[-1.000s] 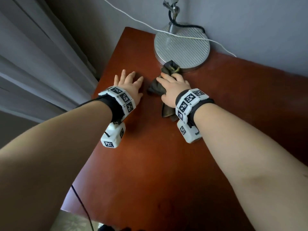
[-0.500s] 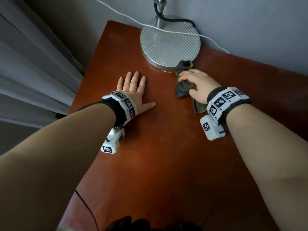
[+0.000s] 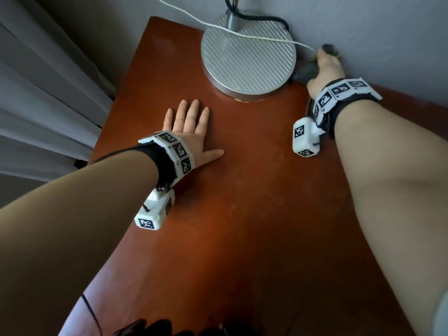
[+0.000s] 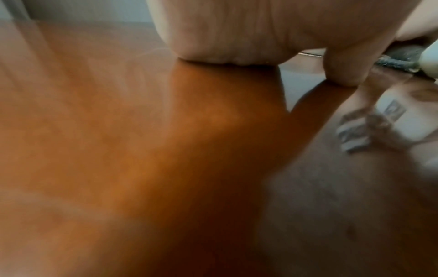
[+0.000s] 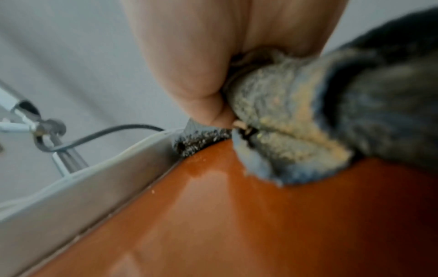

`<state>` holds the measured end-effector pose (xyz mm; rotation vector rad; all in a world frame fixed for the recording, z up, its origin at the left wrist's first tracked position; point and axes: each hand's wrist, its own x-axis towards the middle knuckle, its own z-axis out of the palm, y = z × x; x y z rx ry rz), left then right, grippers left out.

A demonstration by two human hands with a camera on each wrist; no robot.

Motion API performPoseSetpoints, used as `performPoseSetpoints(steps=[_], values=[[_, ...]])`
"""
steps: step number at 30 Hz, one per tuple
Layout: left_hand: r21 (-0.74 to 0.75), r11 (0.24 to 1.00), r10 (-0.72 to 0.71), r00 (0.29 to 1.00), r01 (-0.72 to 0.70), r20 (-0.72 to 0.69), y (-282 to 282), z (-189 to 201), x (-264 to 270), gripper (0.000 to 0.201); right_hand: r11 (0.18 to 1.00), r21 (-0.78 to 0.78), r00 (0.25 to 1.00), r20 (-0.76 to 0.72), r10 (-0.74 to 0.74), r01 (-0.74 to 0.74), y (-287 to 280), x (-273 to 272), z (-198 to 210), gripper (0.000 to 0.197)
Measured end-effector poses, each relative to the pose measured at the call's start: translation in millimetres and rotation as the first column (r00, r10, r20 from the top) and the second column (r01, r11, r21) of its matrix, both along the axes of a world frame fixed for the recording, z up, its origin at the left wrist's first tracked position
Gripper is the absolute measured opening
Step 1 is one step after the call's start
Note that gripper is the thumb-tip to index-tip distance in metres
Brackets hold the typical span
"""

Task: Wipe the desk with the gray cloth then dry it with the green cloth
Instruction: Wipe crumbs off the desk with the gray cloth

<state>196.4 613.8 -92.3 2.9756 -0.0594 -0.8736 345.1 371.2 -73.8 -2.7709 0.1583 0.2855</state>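
Observation:
The reddish-brown desk (image 3: pixel 242 214) fills the head view. My left hand (image 3: pixel 191 132) lies flat on it, fingers straight and spread, in front of the lamp base; the left wrist view shows the palm (image 4: pixel 237 33) pressed to the wood. My right hand (image 3: pixel 324 66) is at the back right, against the wall beside the lamp base, and grips the bunched gray cloth (image 3: pixel 306 71). In the right wrist view the gray cloth (image 5: pixel 308 121) is squeezed under my fingers (image 5: pixel 189 75) and touches the desk (image 5: pixel 260 224). No green cloth is in view.
A round ribbed metal lamp base (image 3: pixel 248 54) stands at the back middle, with a black cord and a white cable (image 3: pixel 278 40) across it. A wall runs behind the desk, curtains (image 3: pixel 36 93) hang on the left, and a dark cable (image 3: pixel 92 314) hangs off the front left edge.
My right hand has carried the gray cloth from the front of the lamp base round to its right side, up against the wall. The left hand has stayed flat in place.

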Motion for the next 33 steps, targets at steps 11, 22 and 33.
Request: performPoseSetpoints(steps=[11, 22, 33], values=[[-0.001, 1.000, 0.011, 1.000, -0.011, -0.030, -1.9, 4.9, 0.1, 0.096, 0.850, 0.085, 0.815, -0.248, 0.523, -0.520, -37.8, -69.2, 20.5, 0.064], [0.020, 1.000, 0.022, 1.000, -0.022, -0.016, -2.5, -0.1, 0.2, 0.096, 0.985, -0.138, 0.987, -0.140, 0.080, -0.099, -25.2, -6.9, 4.9, 0.070], [-0.022, 0.999, 0.034, 0.999, -0.034, 0.011, -5.6, 9.0, -5.0, 0.094, 0.720, 0.094, 0.642, -0.384, 0.664, -0.688, -5.3, -154.9, 15.7, 0.077]])
